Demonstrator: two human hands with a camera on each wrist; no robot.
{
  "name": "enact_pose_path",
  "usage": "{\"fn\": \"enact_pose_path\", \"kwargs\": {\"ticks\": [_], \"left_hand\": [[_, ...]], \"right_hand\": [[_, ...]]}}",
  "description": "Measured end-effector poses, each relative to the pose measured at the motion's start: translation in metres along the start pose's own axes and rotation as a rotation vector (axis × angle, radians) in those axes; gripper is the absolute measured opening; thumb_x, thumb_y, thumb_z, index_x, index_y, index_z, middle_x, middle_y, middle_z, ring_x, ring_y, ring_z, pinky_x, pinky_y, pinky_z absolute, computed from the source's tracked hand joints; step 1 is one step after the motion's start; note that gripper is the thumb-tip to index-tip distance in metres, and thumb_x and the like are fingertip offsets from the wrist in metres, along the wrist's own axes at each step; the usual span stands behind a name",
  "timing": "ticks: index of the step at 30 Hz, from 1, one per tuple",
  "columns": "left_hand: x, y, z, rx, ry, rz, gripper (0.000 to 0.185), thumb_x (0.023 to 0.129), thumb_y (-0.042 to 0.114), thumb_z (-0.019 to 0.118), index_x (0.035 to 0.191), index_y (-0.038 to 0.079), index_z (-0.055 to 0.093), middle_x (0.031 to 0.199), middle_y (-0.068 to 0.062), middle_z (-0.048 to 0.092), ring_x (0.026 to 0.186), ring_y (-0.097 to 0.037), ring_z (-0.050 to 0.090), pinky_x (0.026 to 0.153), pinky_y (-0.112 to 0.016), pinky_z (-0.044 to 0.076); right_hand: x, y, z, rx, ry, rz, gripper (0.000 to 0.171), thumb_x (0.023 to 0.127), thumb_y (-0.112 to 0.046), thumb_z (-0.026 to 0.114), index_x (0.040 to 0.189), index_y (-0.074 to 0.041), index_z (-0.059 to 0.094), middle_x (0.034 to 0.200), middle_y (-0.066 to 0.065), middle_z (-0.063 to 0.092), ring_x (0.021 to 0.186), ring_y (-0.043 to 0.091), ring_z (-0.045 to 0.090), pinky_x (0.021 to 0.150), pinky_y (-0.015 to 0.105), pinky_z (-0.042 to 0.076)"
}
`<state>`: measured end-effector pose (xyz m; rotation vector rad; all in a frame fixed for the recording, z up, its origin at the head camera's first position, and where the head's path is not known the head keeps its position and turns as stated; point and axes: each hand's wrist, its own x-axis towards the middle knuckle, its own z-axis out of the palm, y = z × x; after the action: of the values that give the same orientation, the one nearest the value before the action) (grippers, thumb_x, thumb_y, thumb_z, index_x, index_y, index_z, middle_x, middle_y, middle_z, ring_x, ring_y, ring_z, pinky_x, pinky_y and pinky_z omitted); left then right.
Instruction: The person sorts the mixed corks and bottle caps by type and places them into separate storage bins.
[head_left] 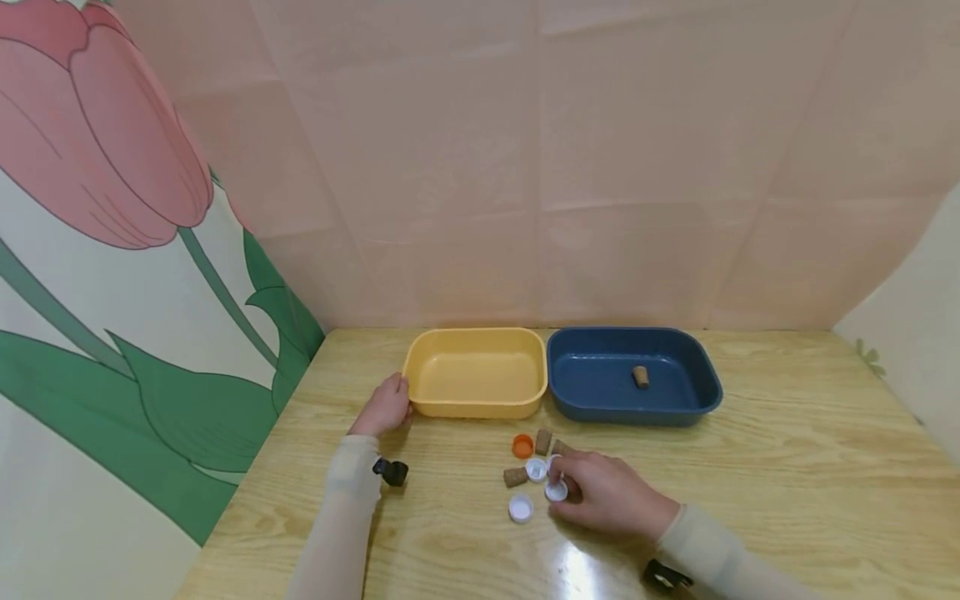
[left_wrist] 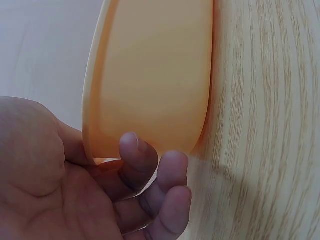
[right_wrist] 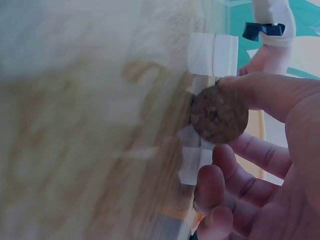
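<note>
At the near left corner of the yellow tray [head_left: 480, 410], my left hand [head_left: 386, 406] grips the rim, thumb on one side of the wall and curled fingers on the other. The left wrist view shows this hand [left_wrist: 100, 185] close up against the tray's end wall [left_wrist: 155, 75]. My right hand [head_left: 611, 496] is low over the table among loose caps. In the right wrist view a cork stopper [right_wrist: 219, 114] is pinched between its thumb and index finger, round end facing the camera. A white bottle cap [head_left: 556, 491] shows right by the fingertips.
A blue tray [head_left: 633, 415] touches the yellow one and holds a cork [head_left: 641, 377]. On the wooden table lie an orange cap [head_left: 522, 446], a white cap [head_left: 521, 507], another white cap [head_left: 536, 469] and several corks, including one cork [head_left: 515, 477] on its side.
</note>
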<state>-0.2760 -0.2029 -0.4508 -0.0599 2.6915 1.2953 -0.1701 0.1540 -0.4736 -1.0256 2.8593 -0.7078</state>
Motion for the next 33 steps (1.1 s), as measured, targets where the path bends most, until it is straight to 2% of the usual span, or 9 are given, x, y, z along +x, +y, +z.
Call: {"fn": "enact_pose_path", "kwargs": {"ticks": [6, 16, 25, 33], "left_hand": [[0.0000, 0.0008, -0.0006, 0.004, 0.000, -0.007, 0.037, 0.111, 0.028, 0.022, 0.112, 0.003, 0.050, 0.076, -0.006, 0.052, 0.061, -0.019, 0.054, 0.060, -0.028, 0.046], [0.0043, -0.0015, -0.0001, 0.002, 0.004, 0.008, 0.037, 0.110, 0.026, 0.023, 0.111, 0.001, 0.050, 0.075, -0.006, 0.052, 0.062, -0.021, 0.055, 0.059, -0.027, 0.046], [0.0024, -0.0005, -0.0010, 0.014, -0.004, 0.002, 0.038, 0.110, 0.026, 0.022, 0.108, 0.001, 0.051, 0.075, -0.006, 0.052, 0.063, -0.020, 0.054, 0.059, -0.028, 0.046], [0.0020, -0.0002, -0.0004, 0.013, -0.006, 0.003, 0.039, 0.110, 0.026, 0.022, 0.109, 0.000, 0.051, 0.076, -0.007, 0.053, 0.063, -0.019, 0.054, 0.060, -0.028, 0.047]], "right_hand": [[0.0037, 0.0004, 0.0009, 0.001, -0.005, 0.026, 0.024, 0.082, -0.034, 0.079, 0.098, -0.024, 0.065, 0.071, -0.015, 0.050, 0.060, 0.000, 0.045, 0.050, 0.023, 0.037], [0.0057, 0.0013, 0.0007, -0.007, 0.006, 0.025, 0.022, 0.083, -0.026, 0.078, 0.097, -0.024, 0.062, 0.067, -0.017, 0.048, 0.058, -0.001, 0.044, 0.049, 0.023, 0.037], [0.0084, -0.0007, -0.0010, -0.003, 0.008, 0.029, 0.023, 0.084, -0.027, 0.078, 0.099, -0.024, 0.062, 0.066, -0.015, 0.049, 0.056, -0.001, 0.042, 0.049, 0.023, 0.036], [0.0100, -0.0038, -0.0019, -0.010, 0.044, 0.035, 0.025, 0.082, -0.025, 0.079, 0.101, -0.021, 0.063, 0.065, -0.015, 0.050, 0.056, -0.001, 0.043, 0.048, 0.023, 0.036]]}}
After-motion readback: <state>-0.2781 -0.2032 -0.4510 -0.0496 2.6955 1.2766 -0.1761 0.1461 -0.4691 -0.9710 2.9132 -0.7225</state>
